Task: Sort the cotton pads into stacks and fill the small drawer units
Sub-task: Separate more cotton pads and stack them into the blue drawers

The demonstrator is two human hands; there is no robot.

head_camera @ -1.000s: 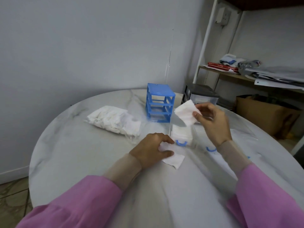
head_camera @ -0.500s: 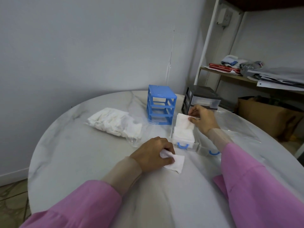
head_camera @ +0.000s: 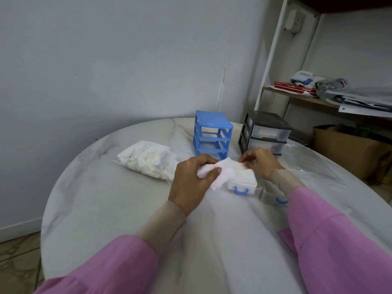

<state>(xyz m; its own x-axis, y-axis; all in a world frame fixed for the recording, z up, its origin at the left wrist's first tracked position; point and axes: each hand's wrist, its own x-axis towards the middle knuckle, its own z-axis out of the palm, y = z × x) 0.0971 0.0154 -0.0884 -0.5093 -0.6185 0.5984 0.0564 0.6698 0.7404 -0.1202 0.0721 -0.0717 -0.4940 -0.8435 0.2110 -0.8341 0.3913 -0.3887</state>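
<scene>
A round marble-look table (head_camera: 106, 209) stood against a pale wall. On it, a cotton pad (head_camera: 220, 168) was held over the filled clear drawer (head_camera: 241, 187), pinched by the left hand (head_camera: 192, 181) at one edge and by the right hand (head_camera: 259, 163) at the other. If either pinch slipped, the pad would likely crumple and spoil the stack. Two pulled-out drawers showed, the second (head_camera: 273, 198) beside the first, plus two units: one blue frame (head_camera: 212, 134), one black unit (head_camera: 265, 132), and one bag of pads (head_camera: 148, 160).
</scene>
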